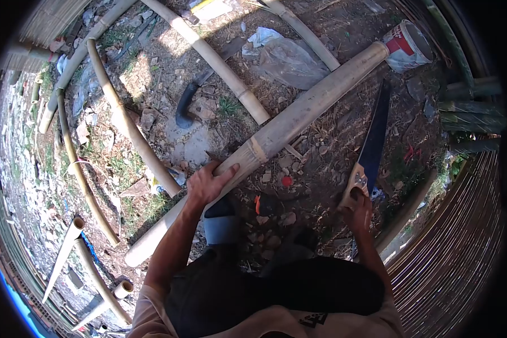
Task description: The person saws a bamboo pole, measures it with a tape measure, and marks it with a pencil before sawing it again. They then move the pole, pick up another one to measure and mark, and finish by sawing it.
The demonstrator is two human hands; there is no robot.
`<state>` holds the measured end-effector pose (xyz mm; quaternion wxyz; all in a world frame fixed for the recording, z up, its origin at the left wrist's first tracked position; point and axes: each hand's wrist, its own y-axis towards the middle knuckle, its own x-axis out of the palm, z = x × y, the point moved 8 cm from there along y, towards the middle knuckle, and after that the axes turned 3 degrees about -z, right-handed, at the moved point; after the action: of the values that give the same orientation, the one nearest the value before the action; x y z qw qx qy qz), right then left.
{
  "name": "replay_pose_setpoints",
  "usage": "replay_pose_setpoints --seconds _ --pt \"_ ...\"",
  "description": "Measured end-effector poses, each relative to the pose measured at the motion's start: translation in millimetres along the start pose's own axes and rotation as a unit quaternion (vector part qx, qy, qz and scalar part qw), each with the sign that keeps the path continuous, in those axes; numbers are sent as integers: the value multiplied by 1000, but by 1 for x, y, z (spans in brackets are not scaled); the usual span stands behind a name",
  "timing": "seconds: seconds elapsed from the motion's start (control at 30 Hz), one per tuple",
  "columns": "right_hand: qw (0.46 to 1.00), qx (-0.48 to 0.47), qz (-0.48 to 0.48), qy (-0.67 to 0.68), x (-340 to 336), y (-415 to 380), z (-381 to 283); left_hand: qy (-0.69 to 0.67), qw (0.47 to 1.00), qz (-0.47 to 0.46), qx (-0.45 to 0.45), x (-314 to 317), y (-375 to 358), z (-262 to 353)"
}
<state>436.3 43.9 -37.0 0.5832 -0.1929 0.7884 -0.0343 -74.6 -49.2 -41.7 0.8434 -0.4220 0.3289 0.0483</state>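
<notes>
A thick bamboo pole [298, 115] lies diagonally across the middle, from the lower left to the upper right. My left hand [205, 185] grips it below a node, thumb over the top and fingers around the far side. In my right hand [357, 211] is the wooden handle of a handsaw [374, 135]. The dark blade points away from me, to the right of the pole and apart from it. Beyond the pole, a knife with a curved black handle [186, 104] lies on the ground.
A red and white bucket [407, 48] stands at the pole's far end. Thinner bamboo poles [208, 53] lie beyond and to the left. A plastic bag [290, 62] rests on the littered ground. Cut bamboo tubes [65, 256] are at lower left. Slatted bamboo [456, 225] borders the right.
</notes>
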Motion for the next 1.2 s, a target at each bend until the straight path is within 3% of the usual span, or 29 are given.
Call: replay_pose_setpoints --seconds 0.03,0.07,0.1,0.13,0.17,0.27,0.43,0.5,0.6,0.67,0.7,0.73,0.8,0.87,0.93,0.97,1.0,1.03,1.07,1.13,1.2 --pt "971 66 -4 228 10 0 13 -7 1000 3 6 1 1 1" --pt "972 75 3 224 15 1 16 -5 1000 -5 15 2 2 3" --pt "998 29 18 46 17 1 10 -9 1000 -3 15 2 2 2" --pt "991 -17 28 -133 20 2 -3 -13 1000 -1 14 1 1 3" --pt "984 21 23 -177 26 5 -2 -11 1000 -3 10 0 0 5" --pt "982 35 36 -182 57 11 29 -14 1000 -6 13 1 4 3" --pt "979 47 -4 -199 50 14 15 -11 1000 -18 6 2 1 4" --pt "976 27 20 -217 48 14 9 -26 999 -40 0 1 2 9" --pt "975 21 24 -221 45 16 11 2 1000 10 17 -1 2 7" --pt "994 -29 69 -78 35 12 9 4 1000 11 12 0 1 2" --pt "985 -19 139 -100 4 2 -30 7 1000 11 12 0 1 4" --pt "984 -25 144 -102 -8 -8 -45 2 1000 16 14 1 0 3" --pt "967 100 229 54 -40 -34 -39 19 1000 17 17 1 1 3" --pt "899 165 303 270 -80 -67 -55 19 1000 2 10 -3 -4 7" --pt "902 99 336 253 -102 -111 -72 25 1000 -18 0 0 -3 10" --pt "709 192 362 574 -75 -151 -37 22 1000 2 22 4 0 8" --pt "409 267 329 808 -32 -171 -29 20 999 25 39 2 0 3" --pt "409 276 313 811 -26 -170 -33 42 998 26 40 2 -2 5" --pt "515 232 296 770 -35 -168 -40 47 998 29 24 4 0 -3" --pt "698 123 252 659 -54 -163 -74 80 993 32 86 12 7 -2" --pt "837 -2 203 508 -72 -164 -123 82 994 27 71 10 2 2"
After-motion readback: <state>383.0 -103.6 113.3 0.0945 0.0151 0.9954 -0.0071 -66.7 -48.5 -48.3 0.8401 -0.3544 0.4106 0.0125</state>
